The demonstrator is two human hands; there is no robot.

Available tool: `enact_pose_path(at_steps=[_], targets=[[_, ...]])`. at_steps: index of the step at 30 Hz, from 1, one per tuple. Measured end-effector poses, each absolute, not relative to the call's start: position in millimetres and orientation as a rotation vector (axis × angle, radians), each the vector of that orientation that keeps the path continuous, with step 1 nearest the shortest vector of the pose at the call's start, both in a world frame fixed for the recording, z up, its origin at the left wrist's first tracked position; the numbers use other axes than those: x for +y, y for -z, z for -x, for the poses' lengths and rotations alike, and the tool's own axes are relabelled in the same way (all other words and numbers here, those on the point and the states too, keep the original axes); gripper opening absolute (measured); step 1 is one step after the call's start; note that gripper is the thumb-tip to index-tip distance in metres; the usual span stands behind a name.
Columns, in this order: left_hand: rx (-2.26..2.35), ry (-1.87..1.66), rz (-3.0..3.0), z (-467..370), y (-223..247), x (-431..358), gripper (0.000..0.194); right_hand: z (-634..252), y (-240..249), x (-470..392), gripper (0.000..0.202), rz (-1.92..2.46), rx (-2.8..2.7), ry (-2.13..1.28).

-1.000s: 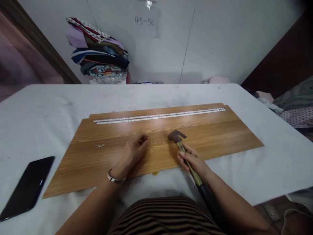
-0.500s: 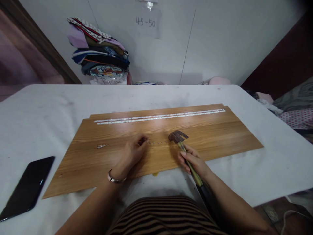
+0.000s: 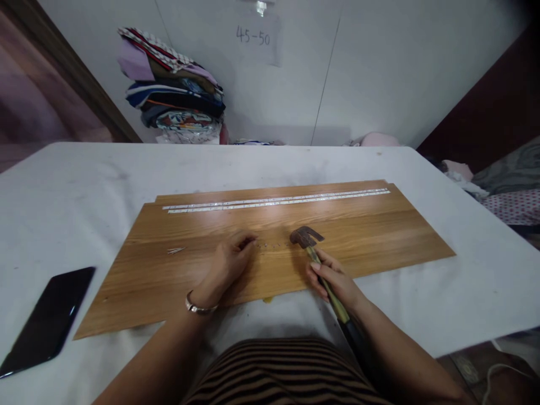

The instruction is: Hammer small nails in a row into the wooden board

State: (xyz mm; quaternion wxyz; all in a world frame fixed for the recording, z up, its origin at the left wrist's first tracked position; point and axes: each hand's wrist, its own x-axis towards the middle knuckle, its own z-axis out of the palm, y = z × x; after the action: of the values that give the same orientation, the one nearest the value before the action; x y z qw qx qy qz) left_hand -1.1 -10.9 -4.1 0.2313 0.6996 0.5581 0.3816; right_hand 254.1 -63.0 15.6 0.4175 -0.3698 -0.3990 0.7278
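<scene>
A wood-grain board [image 3: 358, 225] lies across the table in front of me. My right hand [image 3: 331, 275] is wrapped round the handle of a claw hammer [image 3: 307, 236], whose rusty head hovers at or just above the board; contact cannot be made out. To its left, my left hand [image 3: 232, 256] is pinched close to the board, and what its fingertips hold is too small to name. Between the hammer head and those fingertips runs a short row of tiny nails or marks [image 3: 270, 245]. Several loose nails [image 3: 175, 250] lie on the board's left part.
Two white marked strips [image 3: 274, 201] run along the board's far edge. A black phone [image 3: 48, 320] rests on the white tablecloth [image 3: 189, 169] at left. Folded clothes [image 3: 177, 84] are stacked beyond the table against the wall, below and left of a paper label [image 3: 253, 36].
My left fingers have shifted slightly at the board and remain pinched. The hammer and my right hand stay almost where they were.
</scene>
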Motion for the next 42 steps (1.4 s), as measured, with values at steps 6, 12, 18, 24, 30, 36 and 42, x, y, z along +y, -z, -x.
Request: enact_pose_path(at_steps=[6, 12, 18, 24, 30, 36, 42], targets=[[1.529, -1.058, -1.923, 1.8, 8.0, -10.5, 0.015, -255.1, -13.2, -62.7, 0.033, 0.941, -1.015, -1.833], [1.558, -1.047, -1.903, 1.4, 7.2, -11.2, 0.013, -254.7, -17.5, -62.9, 0.032, 0.958, -0.972, -1.822], [1.565, -1.041, -1.885, 1.1, 6.7, -10.5, 0.014, -254.8, -12.5, -62.3, 0.038, 0.971, -0.996, -1.833], [1.572, -1.049, -1.909, 0.8, 3.5, -10.6, 0.011, -254.5, -17.6, -61.8, 0.034, 0.975, -1.003, -1.806], [1.607, -1.073, -1.885, 0.7, 9.3, -9.5, 0.016, -253.8, -17.9, -60.8, 0.03, 0.977, -0.995, -1.817], [1.612, -1.084, -1.882, -0.1, 8.9, -9.1, 0.017, -253.8, -15.5, -61.2, 0.031, 0.982, -0.996, -1.819], [1.607, -1.107, -1.865, -3.6, 3.5, -9.1, 0.012, -254.0, -17.5, -62.6, 0.026, 0.944, -1.009, -1.792]])
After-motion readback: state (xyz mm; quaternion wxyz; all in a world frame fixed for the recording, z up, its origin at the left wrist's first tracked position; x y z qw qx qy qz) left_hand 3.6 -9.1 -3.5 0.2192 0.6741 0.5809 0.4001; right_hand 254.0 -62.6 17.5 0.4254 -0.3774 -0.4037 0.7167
